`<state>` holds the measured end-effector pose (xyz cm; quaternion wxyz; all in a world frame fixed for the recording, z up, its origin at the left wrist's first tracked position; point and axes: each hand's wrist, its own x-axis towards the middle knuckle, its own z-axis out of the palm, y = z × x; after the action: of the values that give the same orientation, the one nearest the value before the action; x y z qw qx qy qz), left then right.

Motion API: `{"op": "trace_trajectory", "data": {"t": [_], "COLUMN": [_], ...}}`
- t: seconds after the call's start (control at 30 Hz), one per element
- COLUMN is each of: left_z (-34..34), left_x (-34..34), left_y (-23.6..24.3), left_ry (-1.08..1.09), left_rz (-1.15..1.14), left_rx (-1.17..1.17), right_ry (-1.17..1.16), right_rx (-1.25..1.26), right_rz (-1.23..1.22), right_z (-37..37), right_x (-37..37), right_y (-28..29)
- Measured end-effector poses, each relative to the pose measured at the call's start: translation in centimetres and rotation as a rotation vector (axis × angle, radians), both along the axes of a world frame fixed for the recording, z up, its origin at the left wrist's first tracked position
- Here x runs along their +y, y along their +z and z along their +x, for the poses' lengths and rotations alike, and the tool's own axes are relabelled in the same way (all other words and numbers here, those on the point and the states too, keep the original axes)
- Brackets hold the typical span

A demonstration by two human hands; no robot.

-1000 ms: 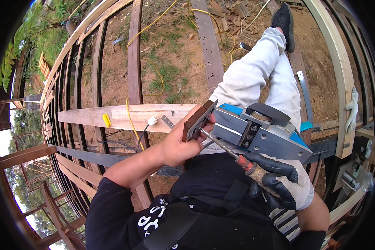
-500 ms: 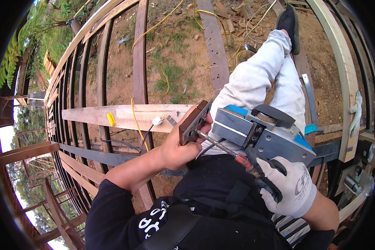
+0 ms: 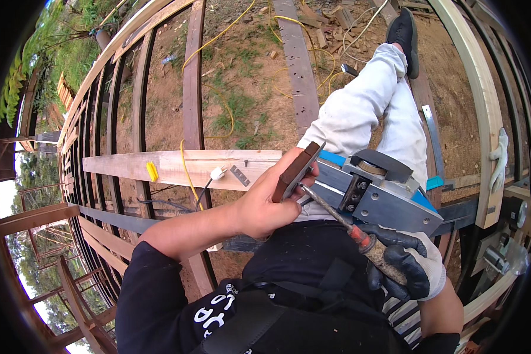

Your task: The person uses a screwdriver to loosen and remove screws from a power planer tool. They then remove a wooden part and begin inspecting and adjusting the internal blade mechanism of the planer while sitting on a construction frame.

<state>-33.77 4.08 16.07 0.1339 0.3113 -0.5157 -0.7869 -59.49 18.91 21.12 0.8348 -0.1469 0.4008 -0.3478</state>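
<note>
Brown rectangular block [image 3: 295, 170] is pinched, tilted, in bare left hand [image 3: 268, 205] — red-collared metal-shafted tool [image 3: 360, 237] clenched in white-and-black-gloved right hand [image 3: 418, 262], nearer. White lettering [image 3: 205, 314] seen on black shirt [image 3: 312, 251].

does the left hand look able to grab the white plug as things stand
Probably not right now: the left hand is closed around a dark brown block, so its grip is taken. The white plug itself lies close by with nothing visible covering it.

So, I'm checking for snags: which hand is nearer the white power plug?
Left hand: just right of the white power plug; the gloved right hand is farther right and lower.
</note>
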Motion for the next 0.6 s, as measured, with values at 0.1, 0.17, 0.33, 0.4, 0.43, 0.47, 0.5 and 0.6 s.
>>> {"op": "trace_trajectory", "data": {"t": [0.1, 0.17, 0.33, 0.4, 0.43, 0.47, 0.5, 0.6], "left_z": [-0.1, 0.1, -0.2, 0.2, 0.2, 0.2, 0.0, -0.7], "left_x": [-0.1, -0.1, -0.8, -0.9, -1.0, -1.1, -1.0, -0.8], "left_y": [0.2, 0.1, -0.3, -1.2, -1.7, -2.0, -2.0, -1.0], "left_ry": [0.005, -0.024, 0.020, 0.042, 0.073, 0.105, 0.112, 0.143], "left_rz": [0.042, 0.016, 0.026, 0.046, 0.072, 0.097, 0.098, 0.109], "left_rx": [-0.034, -0.050, -0.020, -0.006, 0.011, 0.031, 0.033, -0.061], "right_ry": [-0.097, 0.201, 0.438, 0.385, 0.330, 0.245, 0.121, -0.349], "right_rx": [0.133, 0.547, 1.546, 1.505, 1.466, 1.321, 1.111, 0.300], "right_rz": [0.046, -0.368, -1.200, -1.174, -1.144, -1.040, -0.866, -0.159], "right_z": [0.5, -0.2, 1.1, 1.3, 1.2, 0.7, 0.4, 1.4], "right_x": [0.4, 0.2, 0.5, -0.1, -0.5, -1.0, -1.0, 0.7], "right_y": [-0.3, 0.1, 0.5, 0.4, 0.3, 0.4, 0.2, -0.7]}}
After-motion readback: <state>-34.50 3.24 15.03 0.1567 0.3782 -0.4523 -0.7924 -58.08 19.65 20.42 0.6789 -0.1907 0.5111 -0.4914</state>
